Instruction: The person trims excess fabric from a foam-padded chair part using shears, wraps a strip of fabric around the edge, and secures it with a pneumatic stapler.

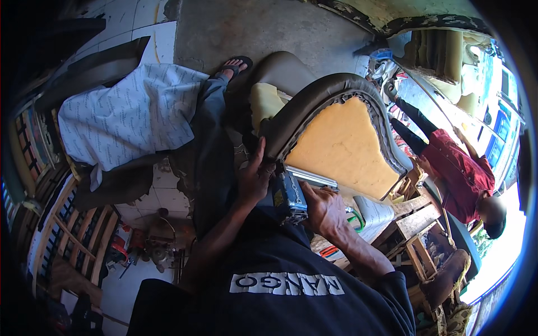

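Observation:
A cushion panel of yellow foam (343, 147) wrapped in a dark leather cover (314, 101) stands tilted in front of me. My left hand (255, 178) presses on the cover's lower left edge, fingers on the leather. My right hand (324, 210) grips a blue and silver staple gun (294, 193), whose nose sits against the panel's lower rim beside the left hand.
A white patterned fabric sheet (131, 115) lies to the left over dark material. A foot in a sandal (233, 67) rests on the concrete floor behind. A person in a red shirt (457, 168) stands at right. Wooden frames (417, 224) and tools (148, 249) lie around.

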`<move>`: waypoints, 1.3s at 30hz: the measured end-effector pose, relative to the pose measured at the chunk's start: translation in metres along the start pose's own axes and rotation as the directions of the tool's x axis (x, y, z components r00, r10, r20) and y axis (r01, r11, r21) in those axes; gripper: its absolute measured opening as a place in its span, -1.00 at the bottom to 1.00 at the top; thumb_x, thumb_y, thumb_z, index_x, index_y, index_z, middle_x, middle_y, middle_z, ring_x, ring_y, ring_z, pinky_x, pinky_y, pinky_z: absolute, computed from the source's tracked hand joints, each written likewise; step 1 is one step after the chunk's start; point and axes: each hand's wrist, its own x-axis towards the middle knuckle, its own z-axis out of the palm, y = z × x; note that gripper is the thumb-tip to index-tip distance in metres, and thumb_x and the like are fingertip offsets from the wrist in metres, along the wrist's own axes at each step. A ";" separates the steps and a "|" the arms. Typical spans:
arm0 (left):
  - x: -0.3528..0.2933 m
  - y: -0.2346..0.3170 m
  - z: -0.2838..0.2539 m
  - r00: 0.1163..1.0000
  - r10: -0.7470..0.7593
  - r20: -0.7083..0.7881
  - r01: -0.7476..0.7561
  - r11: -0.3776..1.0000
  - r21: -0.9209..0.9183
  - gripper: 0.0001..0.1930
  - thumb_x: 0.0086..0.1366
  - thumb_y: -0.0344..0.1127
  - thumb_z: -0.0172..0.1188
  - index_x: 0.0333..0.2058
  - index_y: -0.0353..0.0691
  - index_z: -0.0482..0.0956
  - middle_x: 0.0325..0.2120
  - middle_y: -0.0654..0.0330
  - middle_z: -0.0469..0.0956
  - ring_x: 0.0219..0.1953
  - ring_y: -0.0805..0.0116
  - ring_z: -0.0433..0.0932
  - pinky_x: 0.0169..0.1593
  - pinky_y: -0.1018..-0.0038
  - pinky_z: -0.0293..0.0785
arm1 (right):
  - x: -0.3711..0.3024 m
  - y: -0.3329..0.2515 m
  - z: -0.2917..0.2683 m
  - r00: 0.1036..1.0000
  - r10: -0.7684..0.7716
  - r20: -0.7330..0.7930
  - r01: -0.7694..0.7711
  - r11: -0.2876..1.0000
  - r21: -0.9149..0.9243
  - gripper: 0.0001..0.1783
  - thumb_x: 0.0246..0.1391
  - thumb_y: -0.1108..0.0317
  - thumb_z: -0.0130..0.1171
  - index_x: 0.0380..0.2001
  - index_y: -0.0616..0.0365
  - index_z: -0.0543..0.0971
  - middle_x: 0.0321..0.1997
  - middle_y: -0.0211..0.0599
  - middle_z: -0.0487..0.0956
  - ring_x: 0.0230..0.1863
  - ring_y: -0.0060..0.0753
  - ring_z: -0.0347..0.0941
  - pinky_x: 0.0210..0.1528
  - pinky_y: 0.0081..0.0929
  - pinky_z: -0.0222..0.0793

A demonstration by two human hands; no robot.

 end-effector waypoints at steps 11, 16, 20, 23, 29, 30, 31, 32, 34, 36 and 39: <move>0.003 0.005 0.002 0.997 -0.079 0.009 0.079 0.997 -0.017 -0.30 0.51 -0.09 0.16 0.50 -0.09 0.15 -0.22 0.17 0.66 -0.38 0.58 0.52 -0.24 0.55 0.51 | 0.004 -0.002 -0.001 0.999 0.033 0.015 -0.033 0.998 -0.056 -0.30 -0.17 0.21 0.43 0.11 0.10 0.45 -0.41 -0.12 0.62 -0.31 0.06 0.63 -0.13 -0.09 0.48; 0.005 -0.005 0.003 0.995 0.091 -0.045 -0.085 0.990 0.111 -0.31 0.50 -0.07 0.16 0.49 -0.10 0.16 -0.14 0.13 0.69 -0.32 0.62 0.59 -0.20 0.55 0.55 | 0.006 -0.006 -0.008 0.997 0.056 0.048 -0.052 0.996 -0.070 -0.29 -0.17 0.20 0.44 0.11 0.09 0.45 -0.40 -0.09 0.63 -0.30 0.08 0.64 -0.13 -0.09 0.48; 0.004 0.010 -0.003 0.989 -0.128 0.076 0.128 0.992 -0.004 -0.27 0.50 -0.16 0.17 0.52 -0.13 0.07 0.31 -0.01 0.46 0.26 0.35 0.48 0.26 0.44 0.38 | 0.004 -0.001 -0.004 0.999 0.036 0.038 -0.034 0.997 -0.068 -0.35 -0.13 0.20 0.41 0.07 0.10 0.45 -0.40 -0.06 0.63 -0.31 0.12 0.63 -0.15 -0.07 0.48; 0.000 0.006 -0.001 0.986 -0.149 0.073 0.147 0.989 0.024 -0.28 0.49 -0.25 0.17 0.52 -0.09 0.08 0.25 0.00 0.53 0.16 0.36 0.56 0.19 0.46 0.45 | 0.004 -0.003 -0.003 0.998 0.061 0.026 -0.059 0.994 -0.087 -0.50 -0.06 0.24 0.34 -0.03 0.11 0.45 -0.45 -0.05 0.62 -0.36 0.17 0.61 -0.19 -0.01 0.47; 0.013 0.008 -0.010 0.977 -0.165 0.133 0.157 0.985 0.066 -0.26 0.45 -0.34 0.22 0.52 -0.08 0.09 0.21 -0.03 0.56 0.09 0.32 0.62 0.09 0.45 0.53 | -0.002 -0.005 -0.009 0.989 0.135 0.056 -0.134 0.991 -0.023 -0.30 -0.19 0.29 0.40 0.12 0.07 0.46 -0.36 0.07 0.68 -0.28 0.24 0.64 -0.18 0.04 0.53; 0.017 0.009 -0.013 0.978 -0.152 0.145 0.144 0.988 0.065 -0.24 0.43 -0.33 0.25 0.51 -0.09 0.11 0.22 -0.04 0.54 0.09 0.33 0.62 0.10 0.42 0.53 | -0.006 -0.006 -0.008 0.990 0.140 0.029 -0.140 0.990 -0.015 -0.30 -0.19 0.29 0.40 0.12 0.07 0.46 -0.36 0.07 0.68 -0.28 0.24 0.64 -0.18 0.04 0.53; 0.016 0.009 -0.018 0.977 -0.147 0.154 0.138 0.988 0.067 -0.23 0.41 -0.31 0.27 0.51 -0.10 0.13 0.22 -0.05 0.53 0.10 0.33 0.62 0.11 0.39 0.54 | -0.012 -0.007 -0.004 0.974 0.224 0.027 -0.225 0.974 0.026 -0.23 -0.24 0.28 0.43 0.15 0.06 0.46 -0.36 0.08 0.68 -0.27 0.24 0.64 -0.18 0.03 0.54; 0.019 0.011 -0.021 0.977 -0.131 0.168 0.119 0.990 0.078 -0.23 0.41 -0.31 0.27 0.51 -0.10 0.13 0.22 -0.05 0.53 0.10 0.33 0.62 0.11 0.39 0.54 | -0.016 -0.006 -0.002 0.952 0.305 0.025 -0.306 0.950 0.065 -0.16 -0.28 0.28 0.46 0.19 0.06 0.45 -0.35 0.09 0.68 -0.27 0.24 0.64 -0.18 0.03 0.55; 0.023 0.015 -0.030 0.969 0.200 0.148 -0.233 0.937 0.259 -0.22 0.34 -0.21 0.27 0.48 -0.14 0.19 0.18 -0.16 0.49 0.07 0.03 0.59 0.16 0.28 0.48 | -0.032 0.005 0.027 0.943 0.307 -0.130 -0.286 0.945 0.156 -0.15 -0.29 0.27 0.49 0.20 0.06 0.47 -0.34 0.13 0.68 -0.27 0.27 0.65 -0.17 0.05 0.57; 0.033 0.022 -0.053 0.948 0.221 0.229 -0.290 0.897 0.334 -0.26 0.34 -0.22 0.24 0.46 -0.18 0.22 0.14 -0.15 0.48 0.08 -0.01 0.54 0.19 0.25 0.44 | -0.037 0.007 0.047 0.818 0.474 -0.325 -0.333 0.852 0.403 -0.25 -0.18 0.30 0.46 0.18 0.07 0.51 -0.28 0.18 0.69 -0.21 0.27 0.66 -0.14 0.03 0.59; 0.058 0.039 -0.064 0.935 0.182 0.305 -0.297 0.871 0.392 -0.31 0.36 -0.24 0.20 0.42 -0.25 0.26 0.09 -0.13 0.46 0.10 -0.07 0.46 0.23 0.19 0.39 | -0.028 -0.007 0.046 0.689 0.604 -0.400 -0.364 0.766 0.530 -0.40 -0.02 0.30 0.41 0.15 0.09 0.54 -0.27 0.18 0.70 -0.19 0.25 0.67 -0.18 -0.03 0.61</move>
